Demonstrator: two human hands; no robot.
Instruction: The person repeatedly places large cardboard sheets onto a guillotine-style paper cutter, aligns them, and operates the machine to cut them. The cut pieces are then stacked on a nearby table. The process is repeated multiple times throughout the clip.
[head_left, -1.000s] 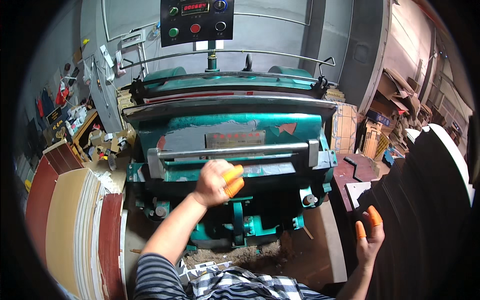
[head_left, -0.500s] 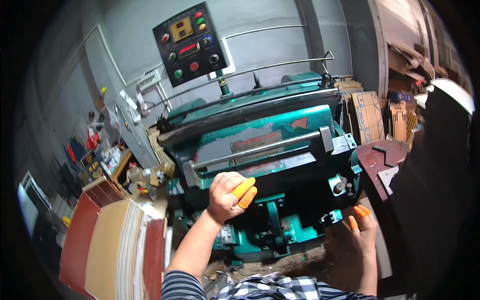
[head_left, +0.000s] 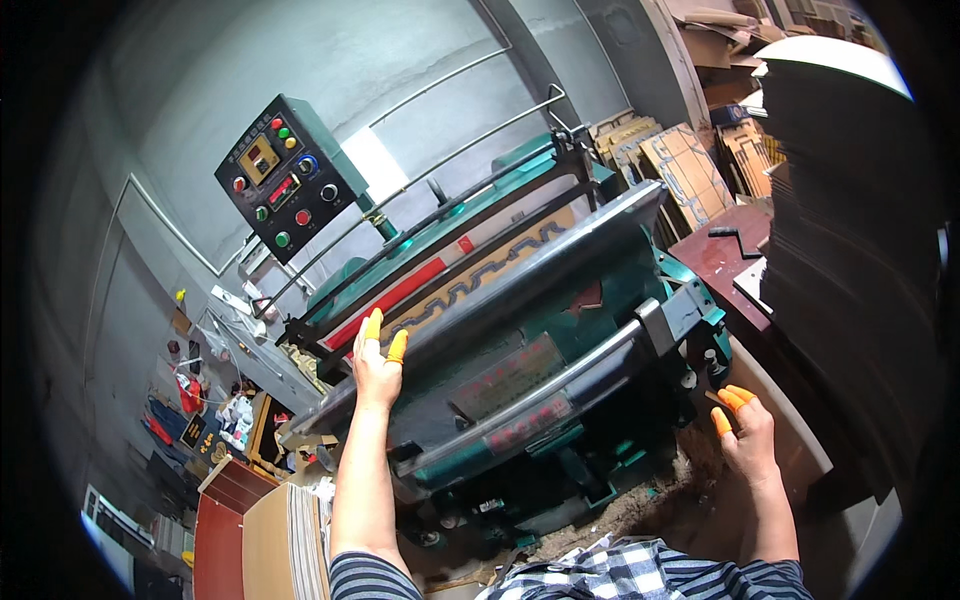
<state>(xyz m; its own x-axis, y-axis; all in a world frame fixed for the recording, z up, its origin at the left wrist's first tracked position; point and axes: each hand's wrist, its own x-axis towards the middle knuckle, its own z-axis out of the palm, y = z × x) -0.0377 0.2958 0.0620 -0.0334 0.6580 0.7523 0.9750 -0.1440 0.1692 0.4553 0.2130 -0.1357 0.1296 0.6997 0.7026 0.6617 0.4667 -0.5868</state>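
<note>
One grip, the left hand point(head_left: 377, 372), looks empty, released at the open green press point(head_left: 548, 322), mid-frame, touching or not I cannot tell; the other, the right hand point(head_left: 749, 440), hangs loose, lower right. Zigzag-lined die board point(head_left: 482, 282) shows inside, upper centre. I judge the press between strokes, total progress unclear. Dark sheet stack point(head_left: 850, 200) crowds the right edge.

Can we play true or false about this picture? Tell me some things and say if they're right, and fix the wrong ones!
1. The left hand and right hand both wear orange finger covers. True.
2. The big machine has green paint. True.
3. The right hand is pressing the control panel. False: it is well away, at the picture's lower right.
4. The control panel has round buttons. True.
5. Both hands are higher in the picture than the buttons. False: they are lower.
</note>
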